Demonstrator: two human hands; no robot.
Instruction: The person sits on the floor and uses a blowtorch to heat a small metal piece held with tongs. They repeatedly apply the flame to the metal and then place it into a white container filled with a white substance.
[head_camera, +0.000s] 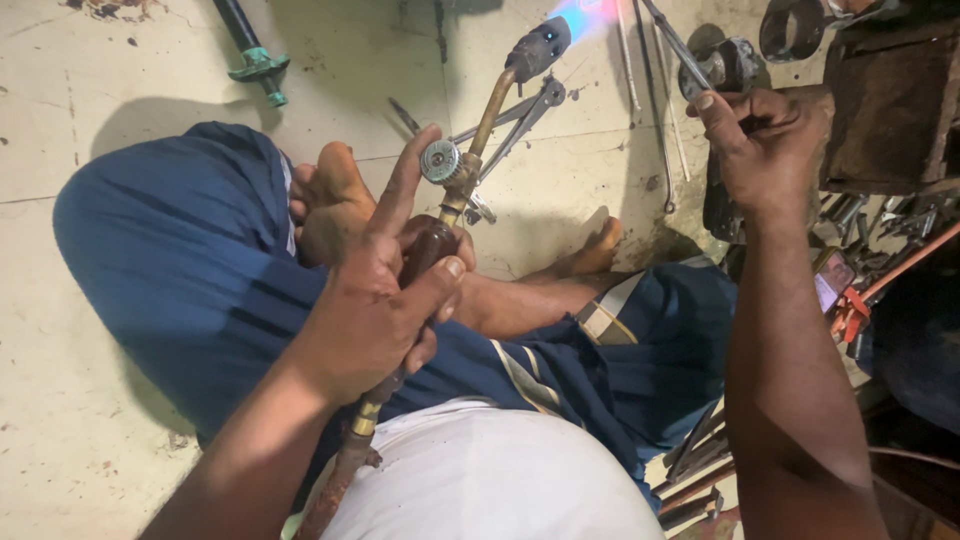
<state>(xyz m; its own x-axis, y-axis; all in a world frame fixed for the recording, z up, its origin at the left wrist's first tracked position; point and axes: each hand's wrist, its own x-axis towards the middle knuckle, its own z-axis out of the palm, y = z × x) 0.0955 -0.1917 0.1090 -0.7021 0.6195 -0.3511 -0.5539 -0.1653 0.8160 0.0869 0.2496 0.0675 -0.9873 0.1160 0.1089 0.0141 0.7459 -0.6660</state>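
The left hand (375, 300) is wrapping its grip tight around the brown handle of a brass gas torch (470, 165), forefinger lifting toward the valve knob (439, 160). The right hand (765, 140) is pinching a thin metal rod (675, 42) beside the blue flame (590, 14), above the floor (80, 120).

The torch flame (590, 12) and the thin rod (672, 40) run off the top edge, perhaps meeting there.

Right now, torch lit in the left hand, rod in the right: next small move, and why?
Probably swing the torch tip right, toward the thin rod pinched in the right hand. The blue flame points up and away at the top edge, apart from the rod's end, so it heats nothing visible. The left hand grips the handle, forefinger by the valve knob.
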